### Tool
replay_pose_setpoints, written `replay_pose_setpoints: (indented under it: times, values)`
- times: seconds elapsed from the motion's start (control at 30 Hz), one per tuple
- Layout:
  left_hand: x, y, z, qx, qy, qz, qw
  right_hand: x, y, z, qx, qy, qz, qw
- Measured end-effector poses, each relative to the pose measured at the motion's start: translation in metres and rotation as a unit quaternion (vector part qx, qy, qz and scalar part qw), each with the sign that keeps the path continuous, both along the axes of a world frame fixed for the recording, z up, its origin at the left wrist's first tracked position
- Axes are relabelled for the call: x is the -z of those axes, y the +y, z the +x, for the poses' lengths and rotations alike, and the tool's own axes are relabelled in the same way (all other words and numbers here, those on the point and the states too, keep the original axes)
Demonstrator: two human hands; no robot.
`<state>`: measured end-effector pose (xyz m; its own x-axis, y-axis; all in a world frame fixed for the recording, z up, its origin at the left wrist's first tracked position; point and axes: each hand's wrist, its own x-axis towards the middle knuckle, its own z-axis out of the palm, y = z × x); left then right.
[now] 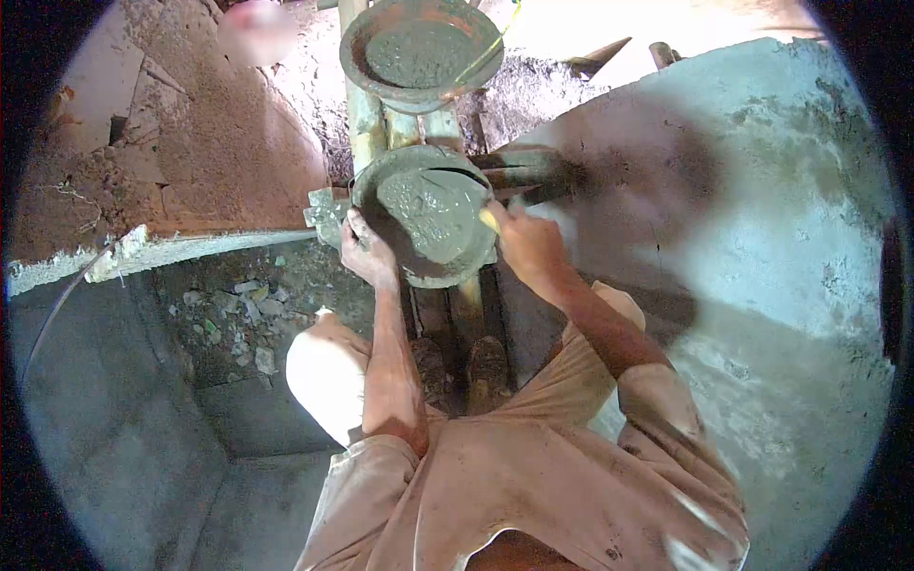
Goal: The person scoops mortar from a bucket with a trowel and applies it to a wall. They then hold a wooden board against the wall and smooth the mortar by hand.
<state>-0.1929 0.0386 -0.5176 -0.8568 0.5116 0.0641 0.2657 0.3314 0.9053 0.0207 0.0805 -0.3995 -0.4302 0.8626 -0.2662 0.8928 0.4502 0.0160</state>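
Observation:
A round pan (435, 275) of wet grey mortar (428, 211) rests on wooden poles in front of me. My left hand (368, 251) is closed on its left rim, thumb up near the edge. At the right rim, my right hand (529, 246) is wrapped round the yellow handle of a trowel (489, 220); its blade is hard to separate from the mortar. Just beyond stands a second pan (356, 59), also filled with grey mortar (419, 54), with a thin yellow-green cord across its right side.
Wooden poles (367, 124) run away from me under the pans. A plastered wall (762, 190) curves along the right, and a brown wall (219, 143) rises at the left. Rubble (252, 309) lies low on the left. A blurred pinkish shape shows at top left.

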Motion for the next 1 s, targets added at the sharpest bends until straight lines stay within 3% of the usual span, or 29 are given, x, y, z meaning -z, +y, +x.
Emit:
replay_pose_setpoints:
  times: [0.13,0.23,0.33,0.43,0.53,0.6,0.67,0.73,0.77,0.87,1.0]
  values:
    - [-0.016,0.004,0.004,-0.01,-0.003,0.01,1.0,0.033,-0.025,-0.056,-0.115,-0.072,0.046,0.99]
    - [-0.003,0.001,-0.002,-0.012,-0.044,0.008,0.999,0.002,-0.054,-0.048,-0.18,-0.03,0.024,0.983]
    - [-0.001,0.002,-0.005,-0.025,-0.015,-0.019,0.999,-0.059,-0.038,-0.013,-0.162,-0.023,-0.08,0.983]
    - [-0.008,0.0,-0.004,-0.016,-0.038,-0.016,0.999,-0.074,-0.013,0.0,-0.086,-0.031,-0.046,0.995]
    - [-0.001,0.002,-0.003,-0.024,-0.038,0.02,0.999,0.0,-0.018,-0.005,-0.062,-0.043,0.012,0.997]
    - [0.003,0.002,-0.006,-0.034,0.026,-0.015,0.999,0.007,-0.051,-0.025,-0.074,-0.089,-0.009,0.993]
    - [-0.002,-0.004,-0.007,-0.028,0.038,-0.029,0.998,-0.036,-0.053,-0.018,-0.066,-0.03,-0.058,0.996]
    - [-0.003,-0.005,-0.012,0.015,-0.049,-0.062,0.997,-0.058,-0.044,0.011,-0.048,0.033,-0.081,0.995]
    - [0.006,-0.005,-0.013,0.018,-0.041,-0.068,0.997,-0.077,-0.039,0.023,-0.043,0.091,-0.053,0.993]
    - [-0.004,-0.005,-0.008,0.002,-0.068,-0.031,0.997,-0.146,-0.024,0.032,0.005,0.093,-0.024,0.995]
    - [0.0,-0.03,0.012,-0.04,-0.148,0.024,0.988,-0.145,-0.038,0.036,0.036,0.229,0.037,0.972]
